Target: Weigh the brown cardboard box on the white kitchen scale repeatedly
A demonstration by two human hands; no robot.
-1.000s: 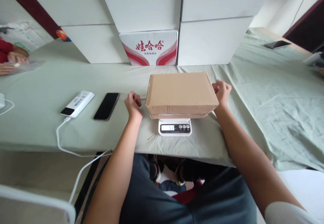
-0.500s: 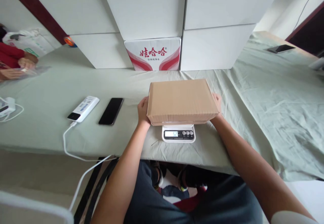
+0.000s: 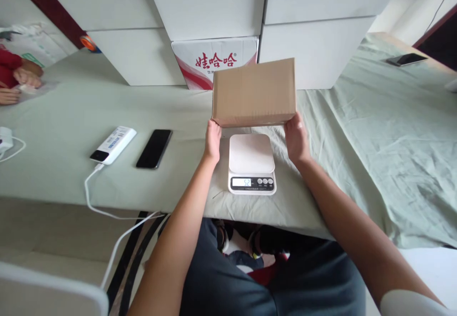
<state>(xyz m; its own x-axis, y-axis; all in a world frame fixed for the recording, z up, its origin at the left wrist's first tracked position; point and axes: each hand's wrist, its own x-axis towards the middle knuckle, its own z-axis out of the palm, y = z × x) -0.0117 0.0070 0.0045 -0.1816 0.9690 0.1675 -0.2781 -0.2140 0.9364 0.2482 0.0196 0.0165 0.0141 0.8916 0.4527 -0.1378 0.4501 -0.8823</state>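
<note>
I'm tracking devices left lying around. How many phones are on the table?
2. One black phone lies beside the power bank, left of the scale. Another phone lies at the far right end of the table. Others could be hidden behind the boxes.

Red Chinese characters, 娃哈哈, stand on the white front of the water carton [image 3: 214,61] at the back of the table, above a line of smaller print too fine to read; its right part is hidden behind the raised cardboard box [image 3: 254,92]. The display of the kitchen scale [image 3: 252,163] shows the digits 52. The power bank [image 3: 113,143] bears blue print along its top, too small to make out.
</note>
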